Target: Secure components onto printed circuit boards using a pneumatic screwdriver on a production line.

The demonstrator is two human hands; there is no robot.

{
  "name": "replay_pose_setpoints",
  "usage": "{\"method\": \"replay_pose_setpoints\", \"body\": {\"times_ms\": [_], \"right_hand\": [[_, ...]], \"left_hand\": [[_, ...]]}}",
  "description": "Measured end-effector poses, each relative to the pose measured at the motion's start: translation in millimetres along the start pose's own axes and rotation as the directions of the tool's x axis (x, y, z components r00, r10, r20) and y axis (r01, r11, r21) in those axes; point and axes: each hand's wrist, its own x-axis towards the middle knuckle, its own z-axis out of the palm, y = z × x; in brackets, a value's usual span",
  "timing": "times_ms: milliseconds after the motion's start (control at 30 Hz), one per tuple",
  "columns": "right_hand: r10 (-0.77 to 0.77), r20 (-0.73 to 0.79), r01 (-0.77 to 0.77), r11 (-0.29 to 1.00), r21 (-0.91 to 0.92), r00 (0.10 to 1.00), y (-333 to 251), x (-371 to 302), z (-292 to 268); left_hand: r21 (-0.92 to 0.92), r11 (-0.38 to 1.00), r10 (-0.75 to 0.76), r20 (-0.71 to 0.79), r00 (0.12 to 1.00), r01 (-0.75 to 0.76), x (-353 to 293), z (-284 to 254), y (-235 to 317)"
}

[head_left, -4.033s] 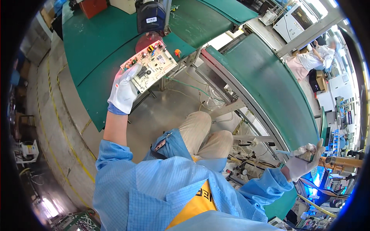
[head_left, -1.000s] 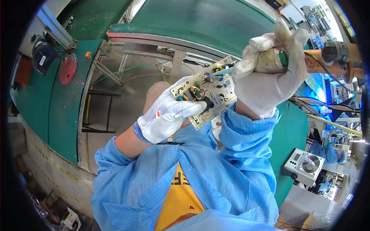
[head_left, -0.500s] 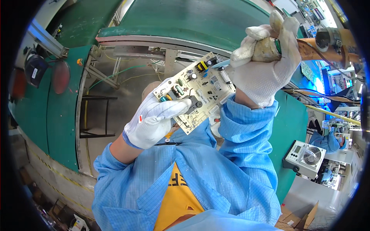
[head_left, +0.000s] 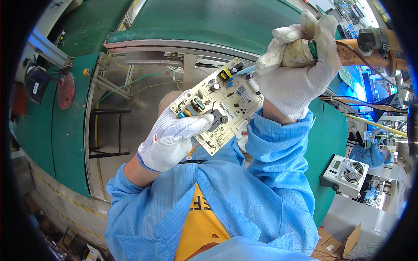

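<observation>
My left hand [head_left: 172,139], in a white glove, grips a cream circuit board [head_left: 224,102] by its lower left end and holds it up in front of my chest. The board carries several small parts: coils, capacitors and a black block. My right hand [head_left: 300,65], also gloved, is closed around the stained grip of a tool [head_left: 305,50] whose orange-brown body [head_left: 361,45] runs off to the right. The tool's tip sits at the board's upper right corner; the contact is hidden by the glove.
A green conveyor table [head_left: 196,21] with a metal rim curves across the top and down the left. A red round disc [head_left: 65,90] hangs on the left section. A grey fan unit [head_left: 346,172] stands on the right, near a cardboard box [head_left: 339,245]. Another person in blue [head_left: 370,154] works at far right.
Four seconds ago my left hand held the board out over the conveyor. It has since come in front of my chest, and my right hand has brought the tool up to its upper corner.
</observation>
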Motion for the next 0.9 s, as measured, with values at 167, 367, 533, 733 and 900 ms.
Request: {"method": "replay_pose_setpoints", "body": {"times_ms": [167, 367, 533, 733, 900], "right_hand": [[-0.064, -0.053, 0.057, 0.989, -0.136, 0.997, -6.1, 1.1, 2.2], [-0.067, -0.168, 0.043, 0.988, -0.146, 0.983, -12.1, -5.5, 18.9], [-0.251, -0.116, 0.125, 0.77, -0.626, 0.961, -8.2, -8.7, 14.9], [0.002, 0.033, 0.0, 0.997, -0.078, 0.999, -9.2, -6.3, 9.9], [-0.191, -0.098, 0.103, 0.816, -0.568, 0.977, -9.1, -8.1, 14.4]], "left_hand": [[0.231, 0.905, 0.308, 0.226, 0.924, -0.358, 4.7, -17.1, -17.7], [0.209, 0.977, 0.045, -0.045, 0.998, -0.035, -0.3, -8.3, -0.9], [0.412, 0.691, 0.527, 0.275, 0.804, -0.594, 4.2, -16.8, -9.9], [-0.06, 0.983, 0.177, 0.07, 0.982, -0.173, -3.8, -6.6, -2.2], [0.202, 0.975, 0.099, -0.024, 0.995, -0.092, -5.8, -12.1, -4.2]]}}
